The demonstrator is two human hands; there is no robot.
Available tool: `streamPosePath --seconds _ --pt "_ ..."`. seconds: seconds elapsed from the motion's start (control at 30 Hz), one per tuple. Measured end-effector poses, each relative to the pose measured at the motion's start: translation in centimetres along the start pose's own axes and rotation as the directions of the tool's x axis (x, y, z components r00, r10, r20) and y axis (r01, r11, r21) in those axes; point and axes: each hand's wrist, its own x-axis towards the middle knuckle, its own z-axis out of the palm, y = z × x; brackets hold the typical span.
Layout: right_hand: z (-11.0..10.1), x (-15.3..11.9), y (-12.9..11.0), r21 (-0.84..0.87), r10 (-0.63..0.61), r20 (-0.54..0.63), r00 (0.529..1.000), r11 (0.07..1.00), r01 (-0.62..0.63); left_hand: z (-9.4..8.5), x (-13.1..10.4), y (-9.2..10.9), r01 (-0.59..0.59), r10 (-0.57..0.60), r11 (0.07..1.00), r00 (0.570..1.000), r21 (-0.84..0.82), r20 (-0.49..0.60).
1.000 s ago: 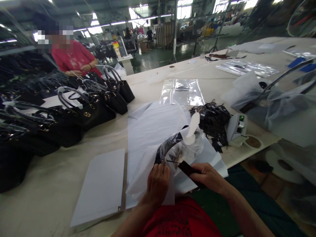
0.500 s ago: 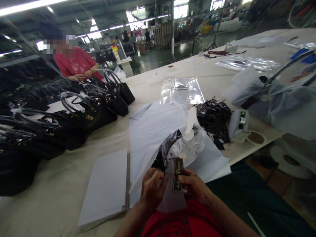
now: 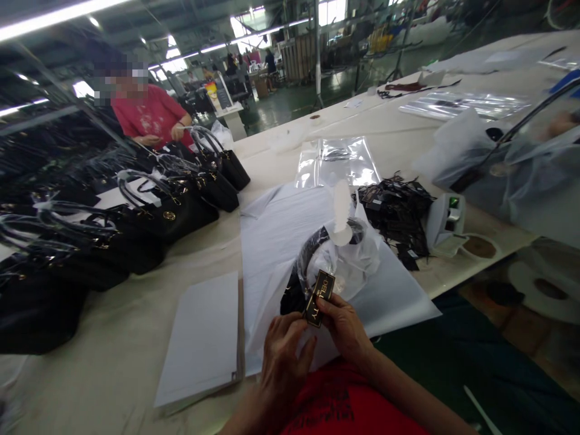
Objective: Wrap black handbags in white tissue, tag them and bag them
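My right hand point(image 3: 347, 326) pinches a black hang tag point(image 3: 322, 290) with gold lettering between thumb and fingers. The tag is tilted, its lower end close to the fingertips of my left hand point(image 3: 286, 350). The fingers of that left hand are curled at the near edge of a black handbag point(image 3: 291, 296); what they hold is hidden. Clear plastic wraps the bag's curved handle point(image 3: 312, 248), and thin white wrapping surrounds the body. A white paddle-shaped piece point(image 3: 343, 208) stands up by the handle. Beneath lies a white sheet point(image 3: 281, 223).
Several black handbags point(image 3: 176, 211) line the left side. A stack of white sheets point(image 3: 202, 338) lies left of my hands. Black tags with strings point(image 3: 394, 211) are heaped at right beside a white tape dispenser point(image 3: 446, 223). Beyond are clear plastic bags point(image 3: 339, 157) and a co-worker point(image 3: 151, 115).
The hang tag has gone from nearly upright to slanted and shifted slightly left with my right hand. My left thumb has moved away from the index finger. The co-worker's hands have moved apart.
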Motion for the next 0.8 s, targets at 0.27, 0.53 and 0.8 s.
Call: streamPosePath --seconds 0.27,0.53,0.8 --pt "1.2 0.5 -0.5 0.116 0.078 0.013 0.997 0.990 -0.079 -0.3 0.0 0.4 0.444 -0.357 0.810 0.892 -0.383 0.279" --pt "0.8 1.0 1.0 0.007 0.012 0.139 0.990 1.000 -0.013 0.8 0.1 -0.8 0.581 -0.466 0.556 0.810 -0.594 0.355" --pt "-2.6 0.4 1.5 -0.475 -0.252 0.497 0.831 0.722 0.503 -0.5 1.9 -0.7 0.636 -0.464 0.308 0.750 -0.708 0.472"
